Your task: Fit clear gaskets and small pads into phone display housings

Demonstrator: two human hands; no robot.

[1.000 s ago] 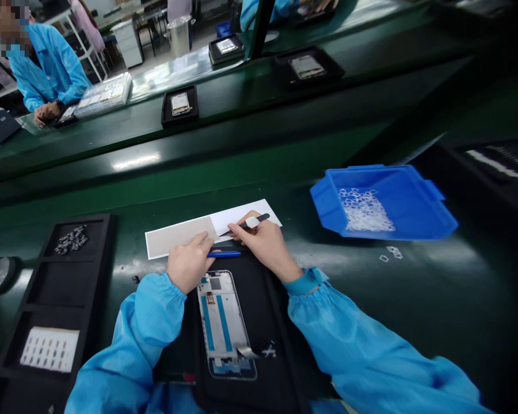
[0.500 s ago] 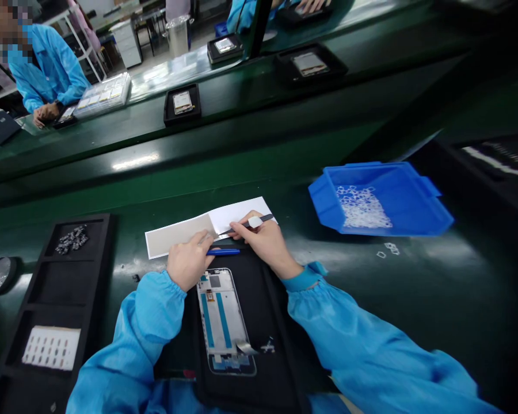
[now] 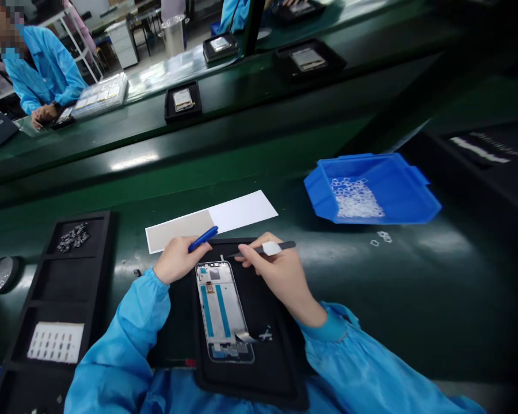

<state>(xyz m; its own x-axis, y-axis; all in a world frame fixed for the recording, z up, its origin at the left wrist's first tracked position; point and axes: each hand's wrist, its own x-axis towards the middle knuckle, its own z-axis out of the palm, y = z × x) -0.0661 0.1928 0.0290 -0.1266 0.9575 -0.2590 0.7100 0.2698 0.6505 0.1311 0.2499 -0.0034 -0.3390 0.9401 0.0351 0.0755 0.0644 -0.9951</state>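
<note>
My left hand (image 3: 178, 257) is closed around a blue pen-like tool (image 3: 204, 238), just off the upper left corner of a phone frame (image 3: 224, 310). Tweezers (image 3: 280, 247) with a white wrap are pinched in my right hand (image 3: 280, 270). Their tips reach toward the frame's top edge, where a small pale strip (image 3: 221, 258) shows; whether the tips grip it I cannot tell. The frame, silver with two blue strips, lies on a black tray (image 3: 271, 368). Silvery film and small scraps lie by its lower right. Beyond the tray is a white and beige sheet (image 3: 246, 213).
A blue bin (image 3: 406, 195) of small clear rings stands at right, a few rings beside it. On the left are a compartmented black tray (image 3: 52, 282) and a round dish (image 3: 0, 276). Behind runs a line with phone trays (image 3: 183, 101); a co-worker (image 3: 47, 69) sits beyond.
My right hand has drawn the tweezers back from the sheet to the frame's top edge. My left hand has come off the sheet, leftward and nearer, its blue tool now tilted up.
</note>
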